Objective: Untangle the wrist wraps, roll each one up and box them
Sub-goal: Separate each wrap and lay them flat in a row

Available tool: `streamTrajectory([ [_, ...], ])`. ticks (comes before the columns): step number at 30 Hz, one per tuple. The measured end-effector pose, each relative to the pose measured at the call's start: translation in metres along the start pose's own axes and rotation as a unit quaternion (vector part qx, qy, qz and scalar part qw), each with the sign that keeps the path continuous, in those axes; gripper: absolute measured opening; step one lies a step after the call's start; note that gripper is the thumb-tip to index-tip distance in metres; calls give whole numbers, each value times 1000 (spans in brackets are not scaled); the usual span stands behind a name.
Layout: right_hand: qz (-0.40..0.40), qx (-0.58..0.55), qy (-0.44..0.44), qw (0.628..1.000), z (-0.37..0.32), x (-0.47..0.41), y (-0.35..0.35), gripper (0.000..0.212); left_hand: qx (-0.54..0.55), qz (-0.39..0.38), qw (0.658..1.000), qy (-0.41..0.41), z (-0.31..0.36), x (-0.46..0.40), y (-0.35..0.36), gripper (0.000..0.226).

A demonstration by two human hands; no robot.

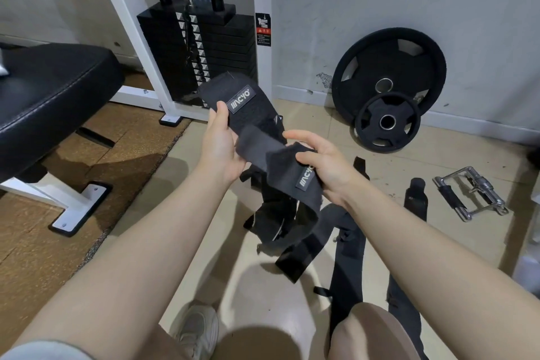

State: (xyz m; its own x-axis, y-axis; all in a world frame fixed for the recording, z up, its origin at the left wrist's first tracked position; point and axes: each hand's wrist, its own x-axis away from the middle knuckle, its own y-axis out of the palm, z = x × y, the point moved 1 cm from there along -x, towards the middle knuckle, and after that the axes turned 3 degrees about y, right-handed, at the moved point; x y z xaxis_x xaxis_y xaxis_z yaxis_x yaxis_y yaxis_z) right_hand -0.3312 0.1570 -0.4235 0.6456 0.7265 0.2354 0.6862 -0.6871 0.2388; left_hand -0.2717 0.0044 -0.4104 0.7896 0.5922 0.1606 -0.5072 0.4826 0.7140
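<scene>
Both bare forearms reach forward, left hand (222, 145) and right hand (324, 166) raised close together, fingers curled, thumbs on top.

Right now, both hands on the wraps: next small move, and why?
Probably draw the hands apart to free one wrap. The left hand grips the upper logo end, the right hand pinches the lower one, and the tails hang crossed in a clump below.

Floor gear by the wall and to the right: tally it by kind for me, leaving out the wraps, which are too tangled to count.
Weight plates: 2, large and small, leaning at the wall
Cable handle: 1, chrome, lying on the tiles
Total: 3
</scene>
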Motion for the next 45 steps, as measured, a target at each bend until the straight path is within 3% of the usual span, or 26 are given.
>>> streamTrajectory([
  [6, 18, -45, 2, 999, -5, -3, 16, 42, 24, -26, 999, 0, -1, 7, 5, 40],
  [12, 21, -38, -37, 998, -9, 1, 20, 13, 11, -35, 999, 7, -1, 13, 14, 36],
  [19, 52, 8, -82, 995, -8, -4, 12, 24, -1, -51, 999, 2, 0, 13, 17, 32],
  [22, 37, -70, -73, 994, -10, 0, 11, 30, -31, -46, 998, -2, 0, 14, 19, 30],
  [25, 57, -129, -69, 988, -12, 2, 10, 23, -27, -44, 999, -3, -2, 13, 19, 29],
  [29, 104, -103, -48, 988, -5, -2, 16, 9, -29, -46, 999, -2, -5, 15, 21, 34],
  [36, 73, -109, -22, 991, 0, -3, 18, 13, -26, -43, 999, 8, -1, 13, 25, 31],
  [40, 129, -68, -24, 989, 4, -10, 13, 9, -39, -64, 997, 5, -5, 18, 33, 28],
  [45, 133, -38, -35, 990, 3, -12, 6, 31, -35, -66, 997, 0, -2, 17, 38, 27],
])
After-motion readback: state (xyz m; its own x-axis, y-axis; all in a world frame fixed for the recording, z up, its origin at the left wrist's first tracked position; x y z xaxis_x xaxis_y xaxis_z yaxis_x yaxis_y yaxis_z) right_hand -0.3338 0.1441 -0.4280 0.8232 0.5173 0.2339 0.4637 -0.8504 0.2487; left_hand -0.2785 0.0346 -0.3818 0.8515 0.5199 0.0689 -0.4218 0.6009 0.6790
